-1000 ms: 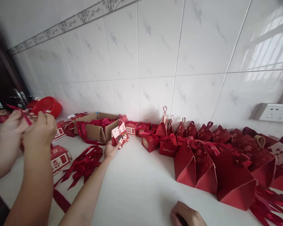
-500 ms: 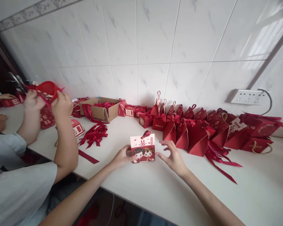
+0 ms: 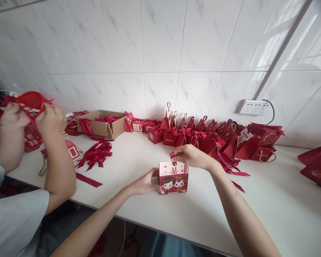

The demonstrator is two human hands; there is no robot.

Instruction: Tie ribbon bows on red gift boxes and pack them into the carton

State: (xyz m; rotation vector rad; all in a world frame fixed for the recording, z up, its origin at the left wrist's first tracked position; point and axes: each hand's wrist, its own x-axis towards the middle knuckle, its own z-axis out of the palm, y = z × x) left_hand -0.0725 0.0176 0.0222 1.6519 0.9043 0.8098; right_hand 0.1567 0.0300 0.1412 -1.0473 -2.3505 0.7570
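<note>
A small red and white gift box (image 3: 173, 180) with two cartoon figures on its front stands upright on the white table (image 3: 203, 221). My left hand (image 3: 147, 182) grips the box at its left side, fingers partly hidden behind it. Above the box, my right hand (image 3: 188, 156) pinches the dark red ribbon loop (image 3: 172, 155) on its top. Rows of red boxes with ribbon loops (image 3: 208, 142) stand behind, near the wall.
At the left, a person's hands (image 3: 49, 119) hold a red ring-shaped object (image 3: 33, 100). An open cardboard box (image 3: 115, 129) contains red ribbons. Loose ribbons (image 3: 96, 153) lie in front of it. More red boxes (image 3: 318, 166) are at the right edge.
My right hand has moved from beside the box to above it and closed on the ribbon loop. The view has turned right. My left hand still holds the box.
</note>
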